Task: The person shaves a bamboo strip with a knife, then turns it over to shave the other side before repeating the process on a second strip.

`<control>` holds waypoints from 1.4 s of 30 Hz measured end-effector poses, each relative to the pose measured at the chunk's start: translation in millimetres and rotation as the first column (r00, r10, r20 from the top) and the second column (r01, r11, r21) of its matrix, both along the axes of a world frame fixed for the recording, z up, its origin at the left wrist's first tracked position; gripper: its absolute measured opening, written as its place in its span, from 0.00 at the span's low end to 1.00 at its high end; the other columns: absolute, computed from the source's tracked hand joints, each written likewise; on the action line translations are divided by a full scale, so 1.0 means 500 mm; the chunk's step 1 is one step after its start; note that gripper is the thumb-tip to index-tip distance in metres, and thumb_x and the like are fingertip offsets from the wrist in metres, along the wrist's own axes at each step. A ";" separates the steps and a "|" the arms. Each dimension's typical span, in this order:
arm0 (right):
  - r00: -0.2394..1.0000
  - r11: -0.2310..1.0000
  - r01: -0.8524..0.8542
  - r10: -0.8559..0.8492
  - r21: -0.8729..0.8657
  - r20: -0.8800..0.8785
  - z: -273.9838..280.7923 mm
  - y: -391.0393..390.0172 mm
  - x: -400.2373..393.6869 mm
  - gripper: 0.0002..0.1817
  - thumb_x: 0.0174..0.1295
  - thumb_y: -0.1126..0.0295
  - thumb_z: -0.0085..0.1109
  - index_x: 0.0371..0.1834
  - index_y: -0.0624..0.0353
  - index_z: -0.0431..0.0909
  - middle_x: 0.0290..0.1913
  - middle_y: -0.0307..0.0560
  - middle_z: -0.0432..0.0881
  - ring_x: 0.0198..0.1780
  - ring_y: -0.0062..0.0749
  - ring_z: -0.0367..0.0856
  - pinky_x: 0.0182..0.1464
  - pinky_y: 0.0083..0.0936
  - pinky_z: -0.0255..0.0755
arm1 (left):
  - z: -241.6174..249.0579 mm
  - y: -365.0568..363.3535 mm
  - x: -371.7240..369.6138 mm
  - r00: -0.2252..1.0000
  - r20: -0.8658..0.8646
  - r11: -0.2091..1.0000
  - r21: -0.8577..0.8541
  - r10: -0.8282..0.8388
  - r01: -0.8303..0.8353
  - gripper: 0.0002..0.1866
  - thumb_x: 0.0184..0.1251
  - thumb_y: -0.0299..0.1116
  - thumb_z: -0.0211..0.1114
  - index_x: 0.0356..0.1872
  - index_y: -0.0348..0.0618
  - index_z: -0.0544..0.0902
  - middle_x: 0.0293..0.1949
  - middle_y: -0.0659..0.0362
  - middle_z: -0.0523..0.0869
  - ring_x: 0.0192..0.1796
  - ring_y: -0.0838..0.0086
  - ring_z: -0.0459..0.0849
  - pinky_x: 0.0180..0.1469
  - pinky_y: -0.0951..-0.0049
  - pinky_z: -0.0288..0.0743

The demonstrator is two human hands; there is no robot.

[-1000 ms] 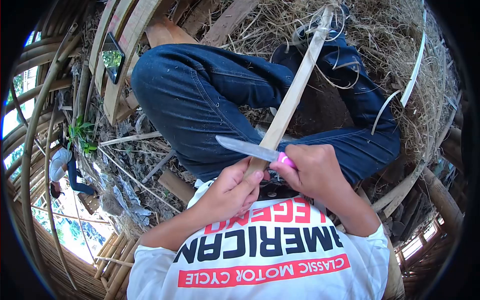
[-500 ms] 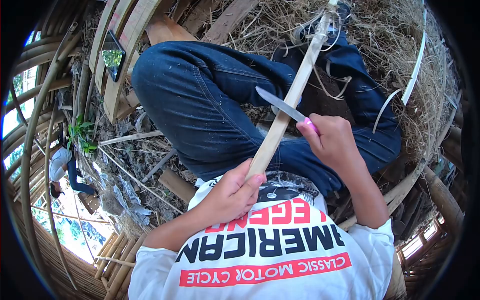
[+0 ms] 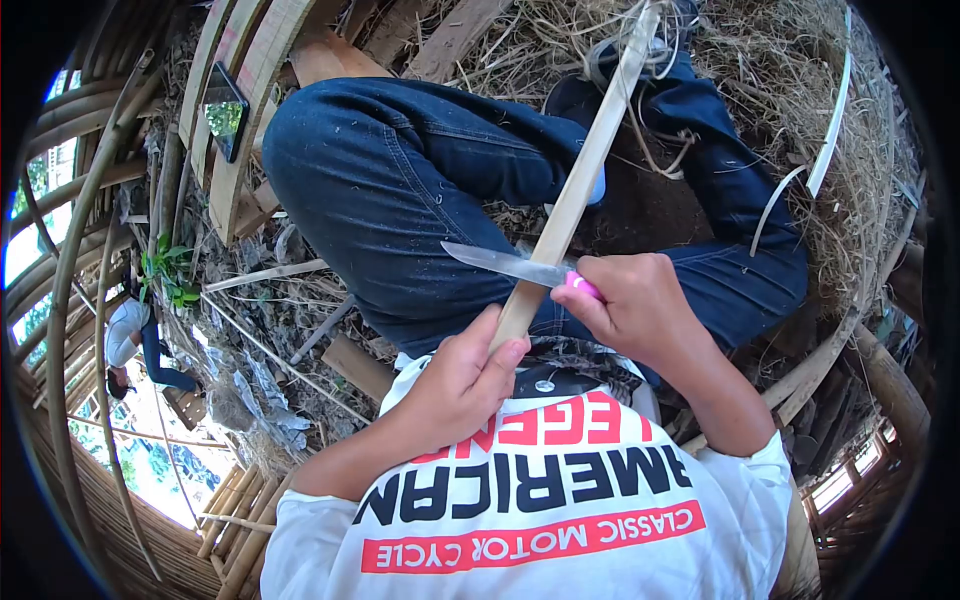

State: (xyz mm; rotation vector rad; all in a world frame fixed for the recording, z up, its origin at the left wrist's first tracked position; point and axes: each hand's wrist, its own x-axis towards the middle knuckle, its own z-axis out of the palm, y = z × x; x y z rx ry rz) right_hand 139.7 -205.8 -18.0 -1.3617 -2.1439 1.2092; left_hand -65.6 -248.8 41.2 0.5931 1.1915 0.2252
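My left hand [image 3: 465, 375] is closed round the near end of a long pale bamboo strip [image 3: 582, 182], close to my shirt. The strip slants up and away to the right, past my legs toward my foot. My right hand [image 3: 635, 305] grips a knife [image 3: 505, 262] by its pink handle. The blade lies across the strip a little beyond my left hand, its tip pointing left over my thigh. Thin curled shavings [image 3: 655, 150] hang about the far part of the strip.
A phone [image 3: 226, 112] rests on curved wooden slats [image 3: 240, 165] at upper left. Dry shavings [image 3: 780, 90] cover the ground at right. Bamboo poles [image 3: 85, 230] stand along the left side, where another person [image 3: 135, 345] is bent over. A green plant [image 3: 168, 268] grows nearby.
My right hand has drawn the knife down along the strip toward my left hand, and the blade now points more to the left. My left hand has stayed at the near end.
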 end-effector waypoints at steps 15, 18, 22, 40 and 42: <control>1.000 0.994 -0.009 0.008 0.108 0.007 0.014 -0.022 -0.011 0.22 0.58 0.51 0.64 0.18 0.57 0.76 0.16 0.49 0.77 0.18 0.46 0.78 0.21 0.36 0.70 | 0.010 -0.013 -0.005 1.000 0.027 1.000 0.031 0.001 -0.002 0.06 0.79 0.32 0.46 0.45 0.41 0.66 0.16 0.67 0.65 0.15 0.87 0.60 0.16 0.83 0.57; 1.000 0.999 -0.002 0.001 0.048 0.007 0.005 -0.016 -0.005 0.21 0.60 0.52 0.62 0.19 0.59 0.77 0.16 0.50 0.77 0.19 0.47 0.79 0.23 0.38 0.72 | 0.007 -0.010 -0.012 0.999 -0.014 0.997 0.066 -0.046 0.047 0.07 0.78 0.33 0.47 0.45 0.39 0.68 0.17 0.66 0.68 0.16 0.85 0.66 0.19 0.81 0.60; 0.970 0.976 0.219 -0.217 -0.013 0.109 -0.030 0.026 0.046 0.20 0.61 0.54 0.61 0.20 0.60 0.78 0.18 0.54 0.78 0.21 0.50 0.79 0.24 0.39 0.71 | 0.012 -0.010 -0.008 0.998 -0.015 0.998 0.011 -0.053 0.054 0.06 0.78 0.32 0.46 0.45 0.40 0.66 0.17 0.67 0.65 0.15 0.87 0.60 0.16 0.83 0.56; 0.964 0.964 0.266 -0.265 0.023 -0.034 -0.053 0.006 0.007 0.21 0.63 0.51 0.59 0.22 0.58 0.79 0.18 0.53 0.78 0.22 0.52 0.79 0.25 0.41 0.72 | 0.008 -0.013 -0.005 0.998 -0.028 0.997 0.042 -0.057 0.058 0.05 0.78 0.30 0.46 0.45 0.40 0.66 0.16 0.67 0.64 0.14 0.87 0.60 0.16 0.82 0.55; 0.938 0.943 0.331 -0.329 -0.007 0.110 -0.073 0.055 0.048 0.21 0.65 0.55 0.57 0.21 0.59 0.79 0.18 0.55 0.78 0.23 0.53 0.80 0.25 0.41 0.72 | 0.005 -0.012 -0.008 0.998 -0.026 0.998 0.033 -0.055 0.055 0.05 0.78 0.30 0.46 0.46 0.40 0.65 0.16 0.67 0.64 0.14 0.86 0.60 0.16 0.82 0.56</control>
